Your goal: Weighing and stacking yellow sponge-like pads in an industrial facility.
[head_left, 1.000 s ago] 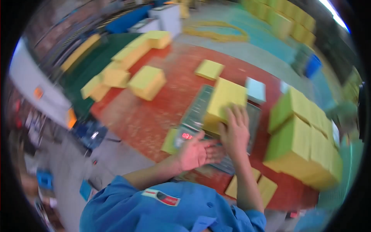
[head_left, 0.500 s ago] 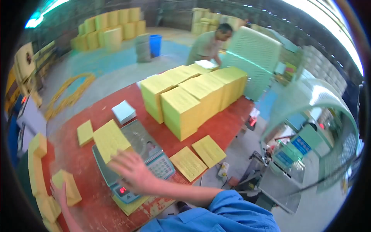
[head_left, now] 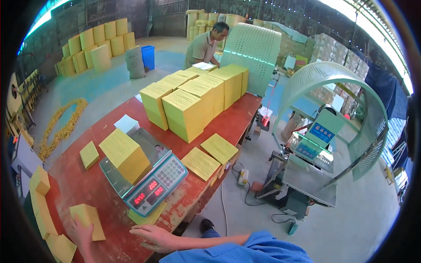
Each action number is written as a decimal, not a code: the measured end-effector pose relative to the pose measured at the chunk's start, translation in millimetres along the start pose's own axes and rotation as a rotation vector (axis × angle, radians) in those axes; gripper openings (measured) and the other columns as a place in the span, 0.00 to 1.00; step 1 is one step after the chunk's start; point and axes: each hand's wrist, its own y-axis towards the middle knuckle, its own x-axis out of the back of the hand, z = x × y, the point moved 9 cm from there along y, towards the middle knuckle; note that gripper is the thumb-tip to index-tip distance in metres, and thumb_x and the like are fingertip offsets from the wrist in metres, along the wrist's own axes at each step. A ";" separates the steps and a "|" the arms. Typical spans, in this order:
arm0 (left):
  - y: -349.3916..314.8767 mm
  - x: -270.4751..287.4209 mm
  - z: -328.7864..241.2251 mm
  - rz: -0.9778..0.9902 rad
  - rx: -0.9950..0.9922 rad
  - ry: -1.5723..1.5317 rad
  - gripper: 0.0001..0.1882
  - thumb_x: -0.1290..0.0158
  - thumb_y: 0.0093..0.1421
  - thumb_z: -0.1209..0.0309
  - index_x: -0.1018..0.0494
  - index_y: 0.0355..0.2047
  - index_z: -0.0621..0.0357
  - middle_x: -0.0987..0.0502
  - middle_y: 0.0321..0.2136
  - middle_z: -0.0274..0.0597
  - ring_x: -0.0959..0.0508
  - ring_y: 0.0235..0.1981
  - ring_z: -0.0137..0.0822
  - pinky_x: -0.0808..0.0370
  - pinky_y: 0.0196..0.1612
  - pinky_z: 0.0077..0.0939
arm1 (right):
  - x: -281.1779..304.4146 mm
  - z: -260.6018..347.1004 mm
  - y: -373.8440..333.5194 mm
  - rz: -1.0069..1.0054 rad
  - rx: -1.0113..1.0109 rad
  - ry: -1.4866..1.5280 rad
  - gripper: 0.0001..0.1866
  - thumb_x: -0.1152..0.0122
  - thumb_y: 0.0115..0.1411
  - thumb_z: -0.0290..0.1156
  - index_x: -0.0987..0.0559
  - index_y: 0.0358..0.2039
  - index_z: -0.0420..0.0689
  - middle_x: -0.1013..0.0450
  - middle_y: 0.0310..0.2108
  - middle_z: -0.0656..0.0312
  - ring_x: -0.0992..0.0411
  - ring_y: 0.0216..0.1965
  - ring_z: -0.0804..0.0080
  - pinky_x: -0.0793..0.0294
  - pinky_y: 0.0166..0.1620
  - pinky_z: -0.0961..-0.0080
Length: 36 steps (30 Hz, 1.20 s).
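At the near left of the red table, my left hand (head_left: pixel 82 233) grips the near end of a stack of yellow paper (head_left: pixel 90 219), fingers on top and thumb at the side. My right hand (head_left: pixel 155 237) is empty, fingers stretched out flat above the table's near edge. Beyond it stands a teal digital scale (head_left: pixel 162 182) with lit red digits. A thick block of yellow paper (head_left: pixel 125 153) rests on the scale's metal pan, untouched by either hand. A thin yellow paper stack (head_left: pixel 89 155) lies left of the scale, and part of another yellow sheet (head_left: pixel 151 215) shows under its front.
Tall yellow paper stacks (head_left: pixel 186 115) fill the table's far part. Two flat yellow stacks (head_left: pixel 201 163) lie right of the scale; more (head_left: pixel 41 210) line the left edge. A co-worker (head_left: pixel 204 46) stands behind. At right is a machine with a green perforated arch (head_left: pixel 289 98).
My right hand has left the yellow block on the scale and come down to the table's near edge. The view has shifted. My left hand stays at its paper stack.
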 end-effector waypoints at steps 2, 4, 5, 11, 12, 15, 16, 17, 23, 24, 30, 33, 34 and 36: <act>-37.6 2.1 -20.0 -0.019 -0.276 -0.068 0.48 0.44 0.52 0.48 0.49 0.68 0.55 0.43 0.65 0.58 0.42 0.65 0.55 0.42 0.65 0.48 | -11.6 4.8 3.0 0.038 -0.006 0.063 0.31 0.41 0.57 0.25 0.37 0.62 0.45 0.39 0.60 0.49 0.38 0.60 0.50 0.35 0.60 0.60; -92.8 14.9 -35.7 -0.041 -0.547 -0.104 0.49 0.47 0.53 0.41 0.47 0.67 0.55 0.43 0.65 0.57 0.41 0.64 0.56 0.41 0.65 0.47 | -23.3 8.5 8.9 0.049 0.012 0.043 0.32 0.41 0.57 0.26 0.37 0.62 0.44 0.39 0.60 0.49 0.38 0.60 0.50 0.35 0.60 0.60; -117.0 27.4 -49.0 -0.069 -0.686 -0.155 0.52 0.47 0.51 0.34 0.46 0.67 0.55 0.45 0.65 0.58 0.41 0.64 0.58 0.41 0.65 0.46 | -28.5 9.2 14.5 0.047 0.031 0.019 0.32 0.40 0.57 0.27 0.37 0.62 0.44 0.38 0.60 0.48 0.38 0.60 0.49 0.35 0.60 0.59; -215.9 74.4 -68.6 0.178 -0.989 -0.025 0.52 0.37 0.43 0.58 0.47 0.68 0.55 0.52 0.68 0.57 0.53 0.69 0.58 0.56 0.68 0.58 | -94.5 -7.3 65.4 0.141 0.015 0.096 0.32 0.39 0.57 0.31 0.37 0.62 0.43 0.36 0.59 0.47 0.38 0.60 0.48 0.34 0.59 0.58; -219.0 75.8 -63.9 0.185 -0.973 0.009 0.51 0.37 0.44 0.59 0.46 0.68 0.55 0.51 0.68 0.56 0.52 0.69 0.59 0.56 0.68 0.57 | -105.4 -11.6 70.5 0.143 -0.014 0.093 0.31 0.41 0.58 0.33 0.37 0.61 0.41 0.35 0.58 0.46 0.35 0.58 0.48 0.33 0.57 0.57; -226.0 66.1 -35.5 0.136 -0.840 0.066 0.49 0.36 0.44 0.60 0.44 0.67 0.56 0.50 0.68 0.57 0.53 0.70 0.55 0.57 0.70 0.51 | -139.6 -23.0 78.9 0.288 -0.083 0.120 0.28 0.42 0.58 0.37 0.33 0.58 0.41 0.30 0.52 0.44 0.30 0.53 0.47 0.30 0.53 0.58; -238.0 54.8 -30.3 0.131 -0.834 0.063 0.49 0.36 0.44 0.60 0.44 0.67 0.56 0.50 0.68 0.57 0.53 0.70 0.55 0.57 0.70 0.51 | -142.0 -22.1 78.8 0.275 -0.059 0.121 0.28 0.42 0.58 0.37 0.33 0.58 0.41 0.30 0.52 0.44 0.30 0.53 0.47 0.30 0.53 0.58; -235.6 58.5 -12.7 -0.005 -0.612 -0.157 0.44 0.38 0.48 0.59 0.41 0.65 0.57 0.43 0.64 0.58 0.46 0.67 0.54 0.51 0.68 0.49 | -152.4 -30.6 73.7 0.374 -0.151 0.108 0.26 0.43 0.58 0.39 0.31 0.56 0.41 0.27 0.48 0.44 0.28 0.49 0.47 0.29 0.51 0.58; -256.9 -7.4 51.1 -0.132 0.270 -1.306 0.38 0.43 0.55 0.56 0.39 0.63 0.57 0.37 0.61 0.56 0.38 0.63 0.53 0.43 0.65 0.47 | -156.0 -33.4 53.5 0.397 -0.249 0.101 0.23 0.44 0.59 0.42 0.27 0.50 0.40 0.24 0.41 0.45 0.25 0.43 0.47 0.27 0.47 0.56; -256.9 -22.8 43.9 -0.051 0.346 -1.479 0.38 0.43 0.55 0.55 0.40 0.63 0.57 0.37 0.61 0.56 0.38 0.63 0.52 0.43 0.65 0.47 | -156.8 -31.5 51.3 0.395 -0.244 0.091 0.23 0.44 0.59 0.42 0.27 0.50 0.40 0.24 0.41 0.45 0.25 0.43 0.48 0.27 0.47 0.56; -263.0 -67.3 0.8 0.220 0.434 -2.095 0.38 0.48 0.58 0.52 0.42 0.65 0.57 0.37 0.62 0.54 0.38 0.64 0.50 0.41 0.65 0.46 | -163.6 -21.7 28.3 0.351 -0.251 0.050 0.23 0.44 0.60 0.44 0.27 0.51 0.41 0.25 0.42 0.44 0.26 0.45 0.46 0.28 0.47 0.55; -271.4 -76.9 0.4 0.231 0.421 -2.253 0.38 0.50 0.60 0.50 0.43 0.65 0.57 0.38 0.62 0.52 0.38 0.64 0.49 0.40 0.64 0.46 | -163.0 -10.7 15.9 0.316 -0.253 0.056 0.24 0.45 0.61 0.43 0.29 0.51 0.41 0.26 0.43 0.45 0.27 0.46 0.46 0.28 0.48 0.55; -274.2 -78.1 1.9 0.227 0.414 -2.293 0.38 0.50 0.60 0.49 0.44 0.65 0.57 0.38 0.63 0.52 0.37 0.64 0.49 0.40 0.64 0.46 | -160.7 -6.3 11.8 0.299 -0.241 0.048 0.24 0.45 0.61 0.43 0.30 0.52 0.41 0.27 0.44 0.45 0.28 0.47 0.46 0.28 0.48 0.55; -282.3 -76.7 4.8 0.223 0.398 -2.364 0.38 0.52 0.61 0.48 0.44 0.66 0.57 0.38 0.63 0.51 0.37 0.64 0.48 0.40 0.64 0.46 | -161.7 -0.3 4.8 0.324 -0.248 0.050 0.25 0.45 0.61 0.43 0.30 0.53 0.40 0.27 0.44 0.45 0.28 0.47 0.46 0.28 0.49 0.55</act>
